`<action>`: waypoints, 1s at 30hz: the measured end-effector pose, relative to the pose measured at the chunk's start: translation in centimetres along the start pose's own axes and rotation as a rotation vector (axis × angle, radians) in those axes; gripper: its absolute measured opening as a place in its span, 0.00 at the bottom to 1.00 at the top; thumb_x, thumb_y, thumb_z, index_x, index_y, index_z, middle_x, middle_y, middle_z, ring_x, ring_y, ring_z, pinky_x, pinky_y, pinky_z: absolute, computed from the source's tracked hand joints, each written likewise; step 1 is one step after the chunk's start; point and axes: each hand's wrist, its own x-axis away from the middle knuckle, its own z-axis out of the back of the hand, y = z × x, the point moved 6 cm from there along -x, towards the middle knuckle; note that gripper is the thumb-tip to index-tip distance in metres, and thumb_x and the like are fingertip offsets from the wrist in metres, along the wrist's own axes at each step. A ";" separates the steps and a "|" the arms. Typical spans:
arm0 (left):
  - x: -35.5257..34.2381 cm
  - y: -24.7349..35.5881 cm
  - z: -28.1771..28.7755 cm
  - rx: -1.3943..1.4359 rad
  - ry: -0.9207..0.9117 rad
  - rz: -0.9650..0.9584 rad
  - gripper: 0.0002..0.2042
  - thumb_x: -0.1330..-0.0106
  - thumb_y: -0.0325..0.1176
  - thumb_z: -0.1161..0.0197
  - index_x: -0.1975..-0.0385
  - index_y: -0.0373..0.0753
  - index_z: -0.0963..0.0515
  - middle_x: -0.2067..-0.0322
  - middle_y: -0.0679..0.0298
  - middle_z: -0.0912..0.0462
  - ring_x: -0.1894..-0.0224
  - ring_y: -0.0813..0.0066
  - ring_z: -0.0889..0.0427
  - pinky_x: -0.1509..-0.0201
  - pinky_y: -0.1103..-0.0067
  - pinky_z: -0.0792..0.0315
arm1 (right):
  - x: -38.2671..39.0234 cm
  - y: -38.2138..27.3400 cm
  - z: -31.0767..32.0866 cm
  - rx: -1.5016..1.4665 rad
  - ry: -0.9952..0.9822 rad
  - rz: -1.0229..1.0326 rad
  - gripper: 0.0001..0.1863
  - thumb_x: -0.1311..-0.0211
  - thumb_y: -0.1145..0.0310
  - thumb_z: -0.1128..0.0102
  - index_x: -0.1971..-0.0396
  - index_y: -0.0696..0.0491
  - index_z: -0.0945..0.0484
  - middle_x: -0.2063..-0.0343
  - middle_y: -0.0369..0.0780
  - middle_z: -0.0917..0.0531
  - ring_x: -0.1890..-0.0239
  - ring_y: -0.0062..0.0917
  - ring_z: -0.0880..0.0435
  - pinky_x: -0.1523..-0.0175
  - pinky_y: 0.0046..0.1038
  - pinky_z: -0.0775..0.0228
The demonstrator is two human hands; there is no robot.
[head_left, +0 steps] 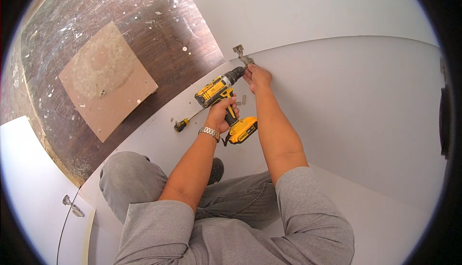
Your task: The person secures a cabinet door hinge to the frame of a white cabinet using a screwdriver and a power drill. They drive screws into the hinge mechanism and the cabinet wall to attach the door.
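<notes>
My left hand [221,114] is wrapped round the handle of a yellow and black cordless drill [215,91], whose chuck points up and right. At the drill's tip, the fingers of my right hand [259,77] are pinched together against the lower end of a metal cabinet hinge [239,51]. What lies between those fingertips is hidden. The hinge sits where a white upright panel [308,10] meets the white panel [356,87] beside it. A screwdriver [181,125] with a black and yellow handle lies behind the drill. Small metal pieces [244,100] lie near my left hand.
A square brown board [108,79] with a rough pale patch rests on the scuffed dark wooden surface [159,29] at the far left. Another metal hinge [73,206] is on a white panel [29,168] at the lower left. My bent knee [132,176] is close by.
</notes>
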 end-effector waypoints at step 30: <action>-0.5 -0.3 -0.2 0.009 -0.004 0.032 0.06 0.39 0.32 0.42 0.64 0.44 0.29 0.80 0.70 0.29 0.79 0.77 0.29 0.73 0.78 0.32 | -2.2 1.7 -0.4 0.039 -0.198 -0.273 0.15 0.37 0.69 0.42 0.53 0.57 0.31 0.58 0.44 0.25 0.56 0.35 0.24 0.50 0.45 0.28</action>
